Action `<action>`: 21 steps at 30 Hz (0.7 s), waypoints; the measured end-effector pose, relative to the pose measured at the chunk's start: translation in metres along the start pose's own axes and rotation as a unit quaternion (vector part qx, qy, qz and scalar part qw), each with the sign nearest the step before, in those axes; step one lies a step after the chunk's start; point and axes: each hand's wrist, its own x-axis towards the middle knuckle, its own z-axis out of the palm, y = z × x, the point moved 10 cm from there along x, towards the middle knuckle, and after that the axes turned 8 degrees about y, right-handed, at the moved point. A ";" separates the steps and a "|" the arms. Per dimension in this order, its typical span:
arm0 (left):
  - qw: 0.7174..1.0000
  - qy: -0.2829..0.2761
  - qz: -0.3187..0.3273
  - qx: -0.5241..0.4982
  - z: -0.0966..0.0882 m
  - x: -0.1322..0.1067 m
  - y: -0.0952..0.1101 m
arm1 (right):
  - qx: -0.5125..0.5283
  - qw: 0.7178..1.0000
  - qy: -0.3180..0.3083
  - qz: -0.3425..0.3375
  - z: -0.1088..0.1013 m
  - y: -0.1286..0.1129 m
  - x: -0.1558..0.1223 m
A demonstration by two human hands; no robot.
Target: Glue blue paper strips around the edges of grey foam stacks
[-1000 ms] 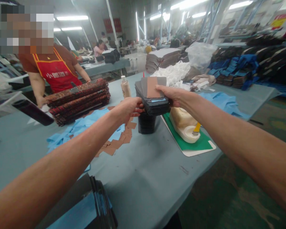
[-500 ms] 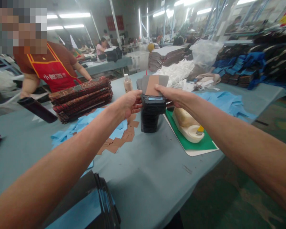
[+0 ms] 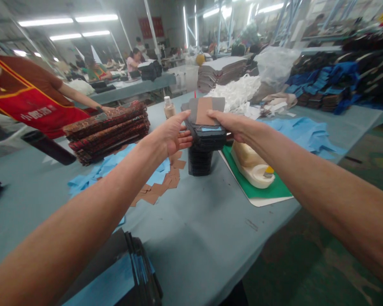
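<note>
A stack of dark grey flat pieces (image 3: 207, 136) with a brown patch (image 3: 204, 111) on top is held above a black upright stack (image 3: 199, 160) on the table. My right hand (image 3: 231, 125) grips the stack's right side, thumb on the top piece. My left hand (image 3: 172, 134) is at the stack's left side, fingers stretched out and touching its edge.
Brown squares (image 3: 161, 187) and blue sheets (image 3: 115, 165) lie left of the stack. A green mat (image 3: 258, 191) carries a cream container (image 3: 252, 163). A glue bottle (image 3: 169, 107) stands behind. A person in a red apron (image 3: 28, 102) touches a patterned pile (image 3: 107, 129). Dark pieces (image 3: 137, 276) lie near me.
My left hand's fingers have spread from a curled grip to stretched out against the stack. The view has shifted slightly right. The person in the apron has leaned over.
</note>
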 end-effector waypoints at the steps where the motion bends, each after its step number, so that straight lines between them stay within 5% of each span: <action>1: 1.000 -0.001 -0.002 -0.006 0.002 0.000 0.000 | 0.008 1.000 0.002 0.004 0.000 -0.002 -0.004; 9: 0.997 -0.039 -0.011 -0.059 0.021 0.002 0.002 | 0.064 0.998 0.008 0.015 0.001 -0.020 -0.029; 21: 0.997 -0.063 0.011 -0.052 0.033 0.016 0.001 | 0.123 0.988 0.041 -0.087 -0.012 -0.024 -0.023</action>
